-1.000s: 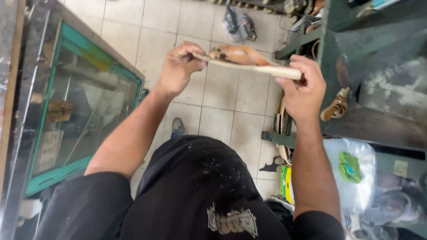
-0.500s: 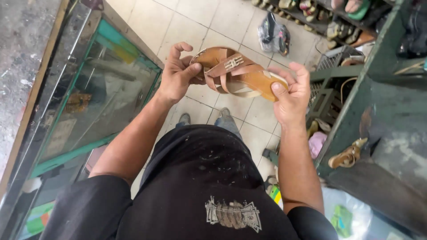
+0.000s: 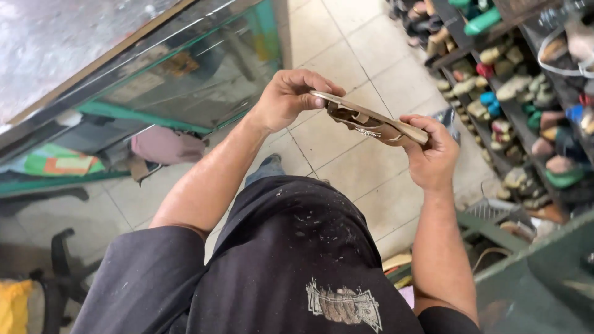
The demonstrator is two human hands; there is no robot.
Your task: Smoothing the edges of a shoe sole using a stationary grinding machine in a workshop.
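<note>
I hold a flat brown sandal (image 3: pixel 371 122) with woven straps in front of my chest, turned sole-up so its straps hang underneath. My left hand (image 3: pixel 289 97) grips one end of it, thumb on the edge of the sole. At the other end my right hand (image 3: pixel 431 154) wraps the sandal, fingers curled over the sole. The sandal slants down from left to right between the two hands.
A glass display counter (image 3: pixel 154 80) with a green frame runs along my left. Shelves packed with several shoes and sandals (image 3: pixel 513 99) stand at the right. Tiled floor (image 3: pixel 346 55) lies below. A dark green bench edge (image 3: pixel 532 272) is at the lower right.
The sandal has been turned from strap-side facing me to sole-up and edge-on. Both hands kept hold of it, and my view has swung so the shoe shelves show at right.
</note>
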